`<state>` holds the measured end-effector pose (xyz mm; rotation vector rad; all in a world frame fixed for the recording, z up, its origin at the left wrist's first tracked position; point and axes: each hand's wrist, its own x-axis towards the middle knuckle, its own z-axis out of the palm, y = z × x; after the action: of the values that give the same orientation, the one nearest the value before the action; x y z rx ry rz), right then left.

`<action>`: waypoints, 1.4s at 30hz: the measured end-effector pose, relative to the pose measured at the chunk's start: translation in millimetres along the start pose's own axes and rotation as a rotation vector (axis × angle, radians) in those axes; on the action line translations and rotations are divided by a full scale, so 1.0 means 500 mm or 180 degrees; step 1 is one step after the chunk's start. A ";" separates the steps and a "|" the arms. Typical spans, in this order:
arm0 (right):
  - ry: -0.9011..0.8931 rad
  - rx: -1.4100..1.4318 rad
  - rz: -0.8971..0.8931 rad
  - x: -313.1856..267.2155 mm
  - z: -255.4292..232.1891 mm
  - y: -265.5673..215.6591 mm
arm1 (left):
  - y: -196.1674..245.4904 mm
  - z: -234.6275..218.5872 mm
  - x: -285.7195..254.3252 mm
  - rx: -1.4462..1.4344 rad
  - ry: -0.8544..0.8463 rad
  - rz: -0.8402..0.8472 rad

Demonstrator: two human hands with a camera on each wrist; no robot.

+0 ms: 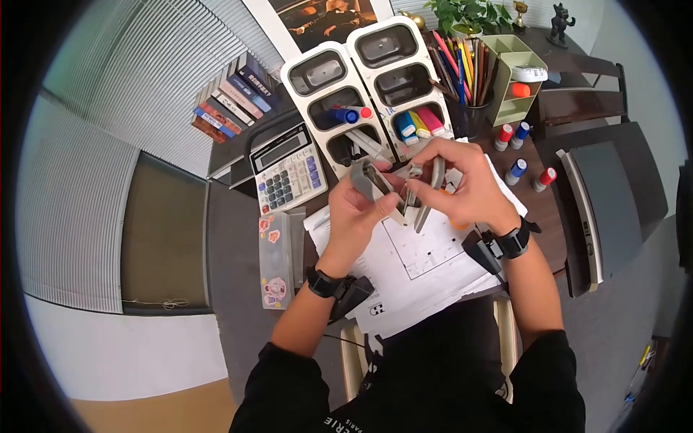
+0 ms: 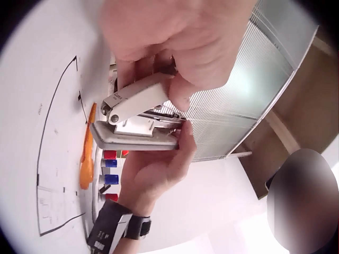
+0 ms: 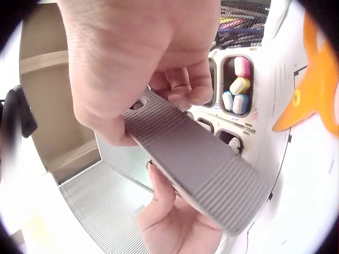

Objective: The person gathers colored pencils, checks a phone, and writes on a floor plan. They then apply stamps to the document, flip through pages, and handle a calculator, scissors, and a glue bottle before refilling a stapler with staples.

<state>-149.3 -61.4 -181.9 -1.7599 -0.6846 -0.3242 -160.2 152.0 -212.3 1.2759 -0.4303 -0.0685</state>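
Over the papers, both hands hold a grey and white stapler. Its upper arm and base spread apart at an angle. My left hand grips the upper arm, thumb along its side in the left wrist view. My right hand holds the base, fingers and thumb on opposite edges. The ribbed grey underside of the base faces the right wrist camera. Metal parts show between the two halves in the left wrist view. Below the hands lie printed sheets and orange scissors, partly hidden by my right hand in the head view.
Ahead stand two white organizers with markers and highlighters. A calculator and a stickered pencil case lie at left, near books. At right are several red and blue small bottles, a pencil holder and a laptop.
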 end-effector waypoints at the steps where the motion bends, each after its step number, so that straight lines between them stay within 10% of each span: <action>1: 0.0062 0.0064 -0.0003 0.002 -0.003 0.000 | 0.004 0.001 0.001 0.0043 -0.0011 -0.0002; 19: -0.0629 0.1099 -0.0609 -0.006 0.009 -0.025 | -0.005 -0.023 -0.003 -0.0866 0.0448 0.0503; 42: -0.1790 0.1516 0.0762 -0.009 0.015 -0.014 | -0.003 -0.050 0.002 -0.1251 0.0473 0.0568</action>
<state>-157.9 -54.4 -181.1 -1.4449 -0.8492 0.4849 -150.2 173.8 -218.8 0.8462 -0.3785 0.0890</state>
